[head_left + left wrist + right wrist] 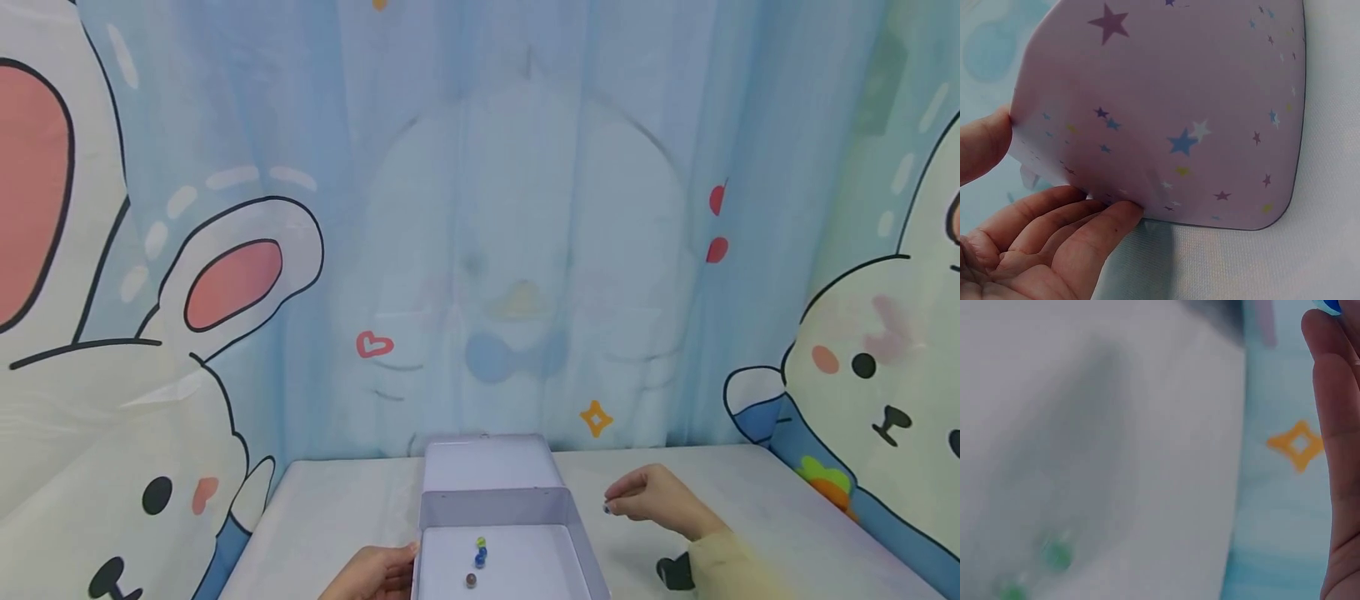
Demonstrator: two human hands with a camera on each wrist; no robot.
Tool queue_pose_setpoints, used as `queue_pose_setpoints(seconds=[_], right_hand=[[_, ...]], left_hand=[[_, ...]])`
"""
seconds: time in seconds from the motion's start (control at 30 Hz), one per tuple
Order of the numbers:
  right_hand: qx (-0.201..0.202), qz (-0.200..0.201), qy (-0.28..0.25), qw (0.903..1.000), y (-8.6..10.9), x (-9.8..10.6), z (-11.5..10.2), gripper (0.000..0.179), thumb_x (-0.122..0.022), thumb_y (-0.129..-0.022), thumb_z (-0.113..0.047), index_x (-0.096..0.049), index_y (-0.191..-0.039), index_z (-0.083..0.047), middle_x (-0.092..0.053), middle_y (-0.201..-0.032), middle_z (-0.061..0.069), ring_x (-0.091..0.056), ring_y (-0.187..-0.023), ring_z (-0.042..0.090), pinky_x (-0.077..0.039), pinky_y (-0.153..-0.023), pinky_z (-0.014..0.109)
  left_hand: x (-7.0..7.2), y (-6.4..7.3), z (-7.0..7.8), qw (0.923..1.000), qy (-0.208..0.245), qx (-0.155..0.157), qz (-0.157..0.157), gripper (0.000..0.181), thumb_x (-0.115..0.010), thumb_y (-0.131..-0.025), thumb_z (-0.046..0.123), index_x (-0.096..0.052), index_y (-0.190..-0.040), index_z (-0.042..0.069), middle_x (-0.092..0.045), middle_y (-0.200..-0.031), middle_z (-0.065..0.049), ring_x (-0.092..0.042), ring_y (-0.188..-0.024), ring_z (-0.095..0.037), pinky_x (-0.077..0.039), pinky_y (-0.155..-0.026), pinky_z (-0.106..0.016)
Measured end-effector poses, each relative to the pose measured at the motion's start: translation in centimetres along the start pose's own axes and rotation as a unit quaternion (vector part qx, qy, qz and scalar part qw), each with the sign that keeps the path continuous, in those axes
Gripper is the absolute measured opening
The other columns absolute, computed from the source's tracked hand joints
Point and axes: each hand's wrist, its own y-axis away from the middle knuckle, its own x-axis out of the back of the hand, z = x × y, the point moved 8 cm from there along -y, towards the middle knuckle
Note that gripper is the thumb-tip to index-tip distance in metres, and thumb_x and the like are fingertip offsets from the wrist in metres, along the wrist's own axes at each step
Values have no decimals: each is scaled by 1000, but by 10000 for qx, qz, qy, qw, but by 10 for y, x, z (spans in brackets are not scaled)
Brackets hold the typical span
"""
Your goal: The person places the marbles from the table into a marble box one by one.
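Your left hand (375, 573) grips the open lidded box (510, 507), several marbles (480, 562) already inside, while your right hand (656, 504) pinches a blue marble (1333, 305) above the white tabletop (352, 500), where two blurred green marbles (1057, 553) lie outside.

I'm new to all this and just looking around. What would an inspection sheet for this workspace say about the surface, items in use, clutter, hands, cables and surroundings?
Surface: white-covered table.
Job's things: open pale lilac box with small balls inside, yellow-green, blue and brown; two blurred green items on the table.
Clutter: dark object beside the right sleeve; cannot tell what it is.
Hands: left hand grips the box's left side; right hand pinches a small blue piece right of the box.
Cables: nothing seen.
Surroundings: blue curtain behind the table, printed with cartoon rabbits.
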Motion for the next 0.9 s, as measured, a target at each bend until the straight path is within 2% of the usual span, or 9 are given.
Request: queue_pose_setpoints(seconds=[0.2,0.33,0.47,0.67,0.9], right_hand=[[1062,-409,-60,9935,-10,-31,-67,22,-80,-86,-14,-77,-102,1,-79,-94,9,-73,-86,18,-63,-78,41],[1457,-711,-193,9866,-14,-52,-93,19,-80,-86,-11,-78,-100,1,-79,-92,9,-71,-82,16,-62,-74,36],[1474,-800,-106,9858,-19,-70,-102,17,-81,-84,-9,-78,-97,2,-79,-87,7,-69,-78,14,-59,-71,33],[1383,-875,171,9864,-23,-90,-102,11,-83,-80,-3,-79,-90,0,-78,-81,6,-68,-74,13,-58,-67,32],[1291,-704,679,9868,-28,-104,-96,11,-85,-74,2,-78,-81,-4,-74,-73,2,-64,-67,12,-55,-62,28]], left_hand=[[4,-1,-3,9999,26,58,97,54,-62,-103,22,-52,-127,-26,-74,-109,-18,-70,-99,-17,-59,-94,-36],[4,-1,-4,9997,9,133,191,54,-62,-103,23,-53,-127,-25,-74,-109,-20,-69,-97,-16,-59,-94,-37],[4,-1,-4,9996,18,147,223,54,-62,-104,23,-52,-127,-25,-74,-111,-22,-70,-101,-20,-59,-96,-39],[4,-2,-4,9995,31,175,259,54,-62,-104,23,-53,-127,-25,-72,-112,-25,-70,-101,-21,-58,-97,-39],[4,-3,-3,9996,-48,109,254,52,-62,-103,22,-54,-125,-25,-74,-111,-23,-71,-104,-24,-58,-97,-40]])
